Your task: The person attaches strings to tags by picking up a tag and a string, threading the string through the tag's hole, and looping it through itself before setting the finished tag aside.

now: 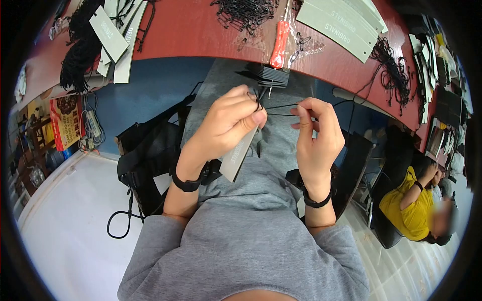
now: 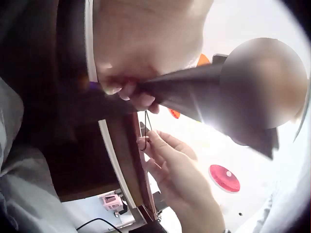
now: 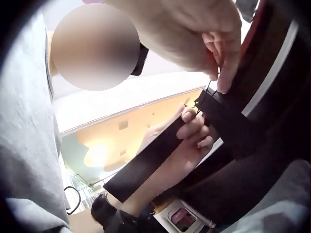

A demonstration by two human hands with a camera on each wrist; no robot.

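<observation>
Over the lap, my left hand (image 1: 227,120) holds a long grey hang tag (image 1: 236,161) with white lettering, pinching it by its upper end between thumb and fingers. A thin black cord (image 1: 282,106) runs from there across to my right hand (image 1: 321,135), stretched in two strands. Thumb and fingertips of the right hand pinch the cord's far end. The right wrist view shows the tag's dark back (image 3: 150,162) below the left fingers, with the cord (image 3: 209,90) drawn up between the hands. Part of the cord is hidden behind the left fingers.
On the red table (image 1: 181,35) lie black safety pins (image 1: 246,14), a red-handled tool (image 1: 281,44), grey tags (image 1: 341,27) and black cords (image 1: 78,45). A stack of dark tags (image 1: 272,77) sits by its front edge. A person in yellow (image 1: 404,203) sits at right.
</observation>
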